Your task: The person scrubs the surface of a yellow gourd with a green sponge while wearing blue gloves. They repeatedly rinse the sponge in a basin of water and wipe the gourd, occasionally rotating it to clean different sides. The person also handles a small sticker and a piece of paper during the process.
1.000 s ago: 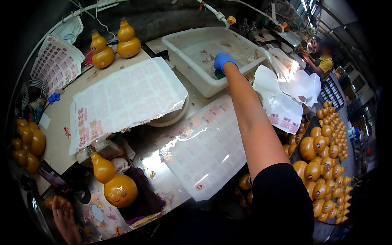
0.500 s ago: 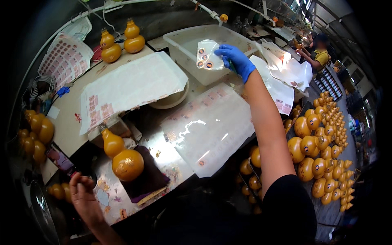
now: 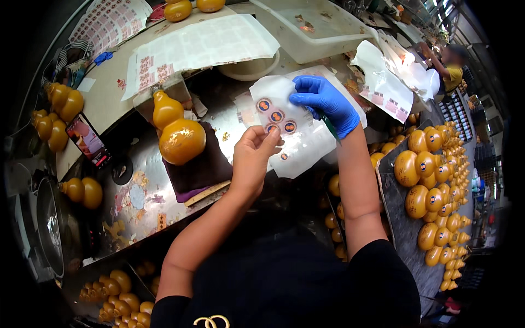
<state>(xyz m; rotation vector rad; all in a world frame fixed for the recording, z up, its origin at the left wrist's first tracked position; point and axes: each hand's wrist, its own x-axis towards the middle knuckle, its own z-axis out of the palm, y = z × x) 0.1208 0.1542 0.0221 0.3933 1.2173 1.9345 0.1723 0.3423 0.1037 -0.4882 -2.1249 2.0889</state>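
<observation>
My right hand [image 3: 328, 104], in a blue glove, pinches the upper right edge of a small pale decal sheet [image 3: 272, 89] with several round dark-and-orange emblems. My left hand [image 3: 252, 156] is bare. Its thumb and fingers close on the sheet's lower edge, over one of the emblems. Something dark green shows beside the gloved palm, too hidden to name. Left of my hands, a yellow-brown gourd-shaped bottle [image 3: 183, 141] with gold markings leans on a dark folded cloth [image 3: 213, 158]. Beneath the held sheet lies a large translucent sheet [image 3: 306, 147] on the metal table.
A translucent plastic tub [image 3: 314, 46] stands at the back, near a white bowl [image 3: 251, 66]. Printed sheets [image 3: 202, 46] cover the board. A lit phone [image 3: 89, 141] stands at left. Many gourd bottles [image 3: 424, 169] fill racks at right. Another person [image 3: 453, 76] works at far right.
My right hand has brought the decal sheet from over the tub nearer to me. My left hand has come from the far left and taken hold of the sheet's lower edge. The view has shifted.
</observation>
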